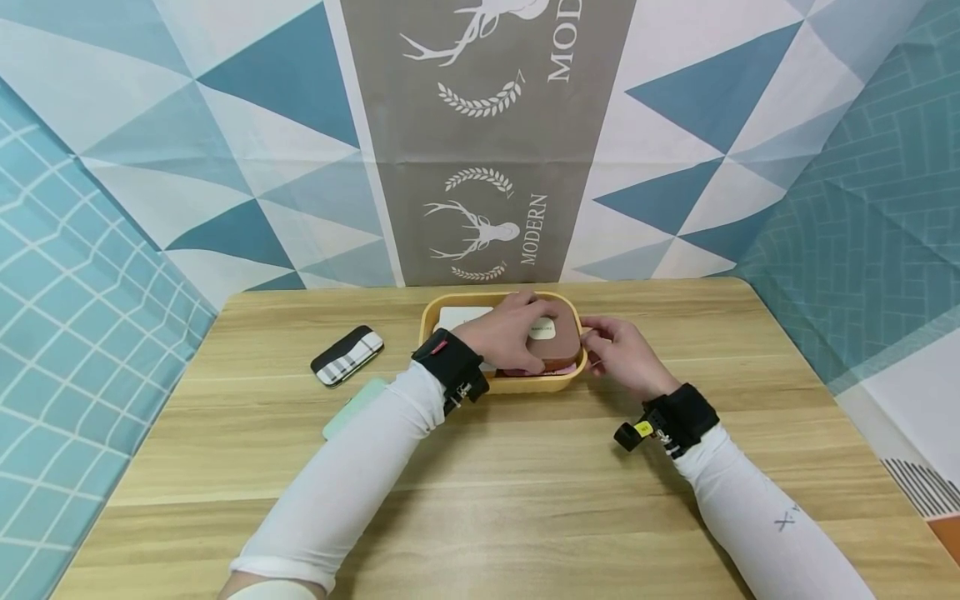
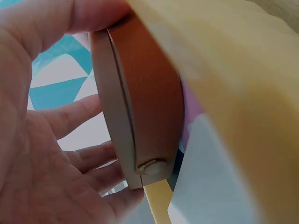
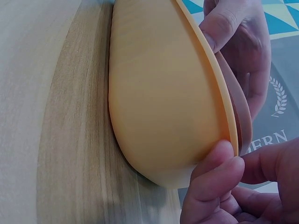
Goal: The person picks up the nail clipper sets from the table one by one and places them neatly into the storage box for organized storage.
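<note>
A yellow plastic basket (image 1: 543, 384) stands at the back of the table. In its right half sits a brown rounded case (image 1: 564, 329) with a pale label on top; the left wrist view shows a lid seam and a small round stud on the case's side (image 2: 156, 102). My left hand (image 1: 504, 332) grips this case, thumb on the near side and fingers over the far side. At the basket's right end my right hand (image 1: 618, 354) pinches the rim, as the right wrist view shows the fingers (image 3: 217, 175) against the wall.
A white item (image 1: 459, 317) lies in the basket's left half, and something pink shows under the case. To the left on the table are a black-and-plaid pouch (image 1: 347, 356) and a mint-green flat item (image 1: 352, 408), partly behind my left sleeve. A patterned wall backs the table.
</note>
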A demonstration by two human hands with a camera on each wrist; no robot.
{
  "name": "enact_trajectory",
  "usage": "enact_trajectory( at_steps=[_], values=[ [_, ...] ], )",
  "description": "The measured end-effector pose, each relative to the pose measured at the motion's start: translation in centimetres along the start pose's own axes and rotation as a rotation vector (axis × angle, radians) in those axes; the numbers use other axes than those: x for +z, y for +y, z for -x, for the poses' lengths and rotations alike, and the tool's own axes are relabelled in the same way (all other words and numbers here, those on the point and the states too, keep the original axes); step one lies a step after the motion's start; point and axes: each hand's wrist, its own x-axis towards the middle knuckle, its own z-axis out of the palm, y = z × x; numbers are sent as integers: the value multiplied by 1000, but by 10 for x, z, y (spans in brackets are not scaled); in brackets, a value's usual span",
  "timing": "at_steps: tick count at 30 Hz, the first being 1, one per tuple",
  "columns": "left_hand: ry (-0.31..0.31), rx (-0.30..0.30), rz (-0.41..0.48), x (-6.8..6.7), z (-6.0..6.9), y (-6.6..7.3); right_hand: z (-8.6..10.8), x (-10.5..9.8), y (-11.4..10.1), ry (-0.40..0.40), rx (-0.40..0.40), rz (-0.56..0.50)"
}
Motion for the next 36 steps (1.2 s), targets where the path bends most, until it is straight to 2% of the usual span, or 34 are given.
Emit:
enact_trajectory(
  at_steps=[8,16,30,36],
  values=[
    [-15,-28,-1,1,0,0,1,0,-2,-4,6,12],
    [-3,-37,6,3,2,0,0,-1,-2,-6,7,8],
    [12,-23,10,6,2,-4,1,-1,-1,-11,16,8],
    [33,-1,-3,1,5,-5,1,-2,-3,-12,24,21]
  ],
)
